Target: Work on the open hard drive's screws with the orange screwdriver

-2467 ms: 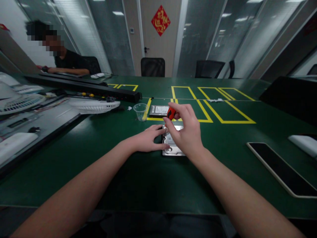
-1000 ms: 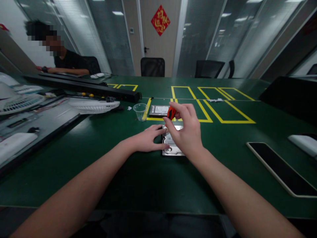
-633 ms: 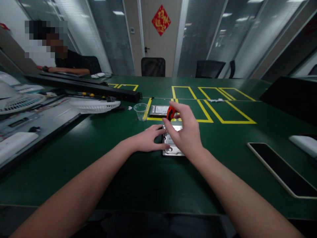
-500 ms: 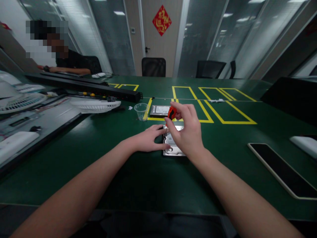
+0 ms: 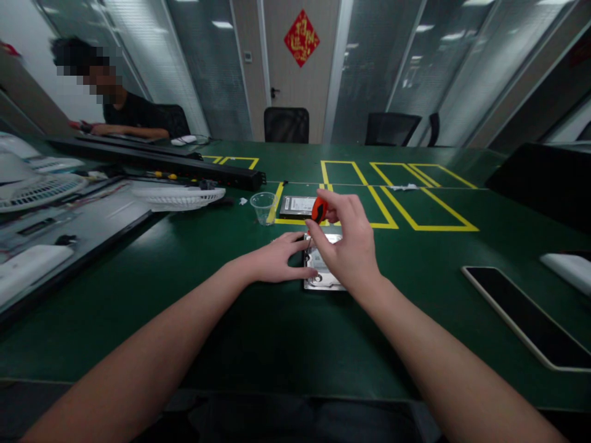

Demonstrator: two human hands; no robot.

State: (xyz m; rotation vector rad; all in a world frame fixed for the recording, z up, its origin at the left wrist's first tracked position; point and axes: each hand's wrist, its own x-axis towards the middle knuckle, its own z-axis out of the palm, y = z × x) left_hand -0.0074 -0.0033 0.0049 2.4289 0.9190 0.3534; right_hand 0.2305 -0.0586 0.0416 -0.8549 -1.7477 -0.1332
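Note:
A silver hard drive (image 5: 325,283) lies flat on the green table in front of me, partly covered by my hands. My left hand (image 5: 281,257) rests at the drive's left side, fingers spread, with the thumb and a finger reaching onto its top. Above the drive, my right hand (image 5: 348,237) pinches the red and black handle of a screwdriver (image 5: 318,210) between thumb and fingers. The thin shaft points down at the drive's upper left part; its tip is hidden by my fingers. Just behind lies a second hard drive (image 5: 298,206), label up.
A clear plastic cup (image 5: 264,209) stands left of the second drive. Fan parts (image 5: 178,197) and a long black bar (image 5: 161,163) occupy the left. A phone (image 5: 526,314) lies at right. Yellow tape (image 5: 438,228) marks the table. Another person (image 5: 132,117) sits at the far left.
The screwdriver handle has turned slightly in my right hand's fingers. My left hand and the drive stay in place. The other person's head has shifted a little.

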